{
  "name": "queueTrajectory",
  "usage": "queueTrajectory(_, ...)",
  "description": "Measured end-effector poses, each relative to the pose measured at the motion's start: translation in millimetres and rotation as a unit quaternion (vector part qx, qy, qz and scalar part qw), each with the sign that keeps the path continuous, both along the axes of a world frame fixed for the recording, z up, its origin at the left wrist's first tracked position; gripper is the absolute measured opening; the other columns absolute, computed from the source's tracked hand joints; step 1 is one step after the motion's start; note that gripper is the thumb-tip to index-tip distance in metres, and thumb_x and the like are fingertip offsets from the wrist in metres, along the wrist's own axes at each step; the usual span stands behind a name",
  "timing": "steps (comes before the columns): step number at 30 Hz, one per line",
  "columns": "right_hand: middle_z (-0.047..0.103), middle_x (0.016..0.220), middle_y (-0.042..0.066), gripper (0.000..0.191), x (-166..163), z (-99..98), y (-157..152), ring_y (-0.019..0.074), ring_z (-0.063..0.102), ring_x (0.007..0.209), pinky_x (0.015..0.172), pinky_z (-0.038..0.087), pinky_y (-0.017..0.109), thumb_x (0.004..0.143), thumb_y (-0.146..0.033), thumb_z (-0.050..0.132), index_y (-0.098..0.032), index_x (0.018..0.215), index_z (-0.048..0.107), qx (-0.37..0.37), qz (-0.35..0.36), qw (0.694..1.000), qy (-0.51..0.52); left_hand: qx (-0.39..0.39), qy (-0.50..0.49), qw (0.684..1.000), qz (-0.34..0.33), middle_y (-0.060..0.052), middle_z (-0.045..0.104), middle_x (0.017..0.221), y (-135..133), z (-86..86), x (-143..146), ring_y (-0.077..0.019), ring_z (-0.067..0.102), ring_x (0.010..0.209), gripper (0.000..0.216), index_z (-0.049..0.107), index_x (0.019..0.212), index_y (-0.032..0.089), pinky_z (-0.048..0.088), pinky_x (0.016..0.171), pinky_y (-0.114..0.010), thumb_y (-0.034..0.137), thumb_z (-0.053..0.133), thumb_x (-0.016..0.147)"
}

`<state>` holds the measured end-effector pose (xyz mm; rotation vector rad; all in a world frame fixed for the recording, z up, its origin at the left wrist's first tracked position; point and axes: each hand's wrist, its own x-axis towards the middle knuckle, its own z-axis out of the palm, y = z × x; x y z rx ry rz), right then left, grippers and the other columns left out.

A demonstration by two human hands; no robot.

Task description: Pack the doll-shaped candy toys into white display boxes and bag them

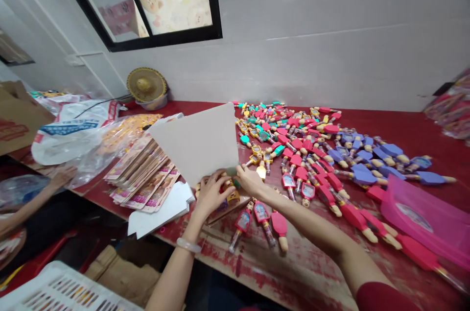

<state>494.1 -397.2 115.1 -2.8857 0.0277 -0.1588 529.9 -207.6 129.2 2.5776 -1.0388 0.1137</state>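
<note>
My left hand [213, 192] reaches into a display box with its fingers spread over several toys, among them a yellow toy [232, 196]. The box's white cardboard lid [200, 142] stands raised behind both hands. My right hand [250, 179] is closed at the lid's lower right corner, beside something green; what its fingers pinch is hidden. In front of the box lie red paddle-shaped toys with clear tubes, such as one red toy [244, 222]. The box's inside is mostly covered by my hands.
Many red, green and yellow toys [293, 144] and purple toys [363, 174] spread across the red table [382, 127]. A pink bin [422, 218] is at right. Printed cards [143, 174] and white cardboard pieces [161, 213] lie left. Another person's hand [62, 176] is near plastic bags [77, 130].
</note>
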Motion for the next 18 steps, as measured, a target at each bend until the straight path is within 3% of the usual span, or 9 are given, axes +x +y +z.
queueTrajectory(6, 0.066, 0.11, 0.018, 0.025, 8, -1.7, 5, 0.0286, 0.069, 0.098, 0.073, 0.048, 0.03, 0.107, -0.03, 0.036, -0.013, 0.118, 0.051, -0.033, -0.003, 0.999, 0.015, 0.003, -0.001, 1.0, -0.001, -0.006, 0.052, 0.151, 0, 1.3, 0, -0.0295, 0.052, 0.135, 0.039, 0.064, 0.13, 0.032, 0.035, 0.113, -0.053, 0.05, 0.058, 0.097)
queueTrajectory(13, 0.073, 0.093, 0.013, 0.026, 12, 5.7, 1, 0.0292, 0.072, 0.09, 0.072, 0.048, 0.032, 0.104, -0.035, 0.041, -0.015, 0.119, 0.047, -0.032, -0.032, 0.998, 0.041, 0.001, -0.002, 1.0, -0.006, -0.005, 0.051, 0.152, 0, 0.3, -2, -0.0292, 0.051, 0.136, 0.036, 0.063, 0.129, 0.032, 0.034, 0.112, -0.054, 0.049, 0.055, 0.098)
queueTrajectory(18, 0.074, 0.095, 0.011, 0.026, 10, 13.4, -3, 0.0282, 0.072, 0.091, 0.072, 0.046, 0.031, 0.102, -0.038, 0.045, -0.016, 0.117, 0.046, -0.014, -0.033, 0.998, 0.054, -0.001, -0.008, 1.0, -0.011, -0.006, 0.053, 0.151, 2, -2.4, 0, -0.0296, 0.052, 0.135, 0.037, 0.064, 0.128, 0.032, 0.035, 0.111, -0.052, 0.05, 0.057, 0.097)
